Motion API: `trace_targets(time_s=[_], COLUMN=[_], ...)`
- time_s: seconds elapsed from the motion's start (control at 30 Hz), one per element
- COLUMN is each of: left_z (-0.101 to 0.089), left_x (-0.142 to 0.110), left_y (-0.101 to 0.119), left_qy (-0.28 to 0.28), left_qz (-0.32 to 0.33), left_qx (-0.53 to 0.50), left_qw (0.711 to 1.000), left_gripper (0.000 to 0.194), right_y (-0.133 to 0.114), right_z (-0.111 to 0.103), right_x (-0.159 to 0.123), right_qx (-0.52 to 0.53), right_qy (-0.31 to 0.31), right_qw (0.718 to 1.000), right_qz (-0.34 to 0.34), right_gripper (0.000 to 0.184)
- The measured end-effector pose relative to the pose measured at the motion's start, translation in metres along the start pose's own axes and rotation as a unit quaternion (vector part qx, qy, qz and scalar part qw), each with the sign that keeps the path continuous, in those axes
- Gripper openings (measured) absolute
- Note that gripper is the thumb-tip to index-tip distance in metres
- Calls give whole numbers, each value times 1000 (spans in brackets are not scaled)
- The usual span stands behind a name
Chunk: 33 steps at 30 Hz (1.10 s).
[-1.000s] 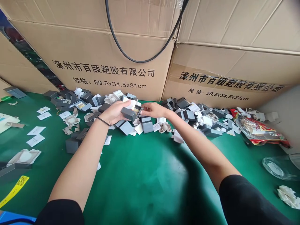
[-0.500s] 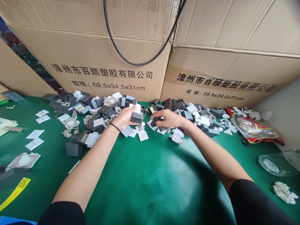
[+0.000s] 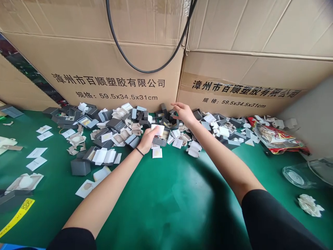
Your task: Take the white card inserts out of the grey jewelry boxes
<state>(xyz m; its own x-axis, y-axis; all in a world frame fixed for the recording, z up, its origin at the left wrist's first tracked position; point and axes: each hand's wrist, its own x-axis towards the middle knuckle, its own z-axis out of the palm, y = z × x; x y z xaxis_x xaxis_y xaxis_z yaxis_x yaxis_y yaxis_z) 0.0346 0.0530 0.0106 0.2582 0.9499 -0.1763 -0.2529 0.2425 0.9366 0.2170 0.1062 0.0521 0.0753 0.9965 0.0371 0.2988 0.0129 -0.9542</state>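
My left hand [image 3: 148, 138] is closed on a small grey box [image 3: 160, 140] with a white card on top, just above the green table [image 3: 166, 194]. My right hand [image 3: 184, 111] reaches farther back into the heap of small grey boxes [image 3: 145, 119] at the foot of the cartons. Its fingers are curled over the boxes there; whether they grip one is hidden. White cards and beige inserts [image 3: 122, 136] lie mixed through the pile.
Two large printed cardboard cartons [image 3: 109, 69] wall off the back, with a black cable [image 3: 145, 71] hanging over them. A red snack bag [image 3: 278, 139], a clear glass dish [image 3: 296, 177] and crumpled paper [image 3: 309, 205] lie at the right. A yellow tag [image 3: 17, 215] lies front left.
My left hand has lowered the grey box toward the table. My right hand left the box, dipped into the pile, then reached back toward the cartons.
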Motion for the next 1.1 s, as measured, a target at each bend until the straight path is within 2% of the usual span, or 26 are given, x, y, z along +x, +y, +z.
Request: trace_targets(time_s=[0.07,0.13,0.2,0.27,0.37,0.47,0.53,0.67,0.73,0.8,0.87,0.93,0.97,1.03,1.1], left_z=[4,6,4,0,-6,-9,-9,-6,-5,-4,-4,-4,-4,-5,-6], left_x=[-7,-11,-12,-9,-3,0,0,0,-1,0,1,2,2,2,3], left_y=[4,8,9,6,-2,-10,-13,-12,-10,-10,-11,-12,-13,-14,-13], left_qy=[-72,-96,-67,-30,-11,-15,-10,20,29,27,22,20,20,19,6], left_qz=[-71,-120,-124,-101,-74,-64,-59,-56,-57,-62,-68,-70,-70,-71,-75], left_qx=[-48,-83,-99,-101,-88,-85,-91,-112,-112,-107,-101,-93,-88,-77,-67], left_qw=[994,985,985,989,993,994,994,992,992,992,992,993,993,994,995], left_gripper=[23,22,22,22,21,23,23,20,17,17,18,19,19,20,23], right_y=[8,19,32,46,61,63,60,48,44,43,46,50,52,53,47], right_z=[-11,-20,-25,-23,-12,-4,-5,-19,-31,-45,-59,-71,-75,-81,-85], right_x=[-30,-59,-79,-88,-85,-78,-79,-99,-114,-126,-133,-136,-136,-136,-133], right_qx=[-81,-157,-233,-308,-428,-486,-469,-332,-326,-412,-532,-604,-616,-599,-536], right_qy=[21,26,16,-14,-59,-36,-35,-115,-98,-25,44,49,36,5,-6], right_qw=[994,981,965,942,897,871,881,928,923,887,831,791,784,800,843], right_qz=[-76,-113,-115,-130,-94,-53,-52,-122,-180,-209,-158,-88,-64,-43,-43], right_gripper=[33,36,40,43,53,58,54,49,47,41,35,31,31,32,32])
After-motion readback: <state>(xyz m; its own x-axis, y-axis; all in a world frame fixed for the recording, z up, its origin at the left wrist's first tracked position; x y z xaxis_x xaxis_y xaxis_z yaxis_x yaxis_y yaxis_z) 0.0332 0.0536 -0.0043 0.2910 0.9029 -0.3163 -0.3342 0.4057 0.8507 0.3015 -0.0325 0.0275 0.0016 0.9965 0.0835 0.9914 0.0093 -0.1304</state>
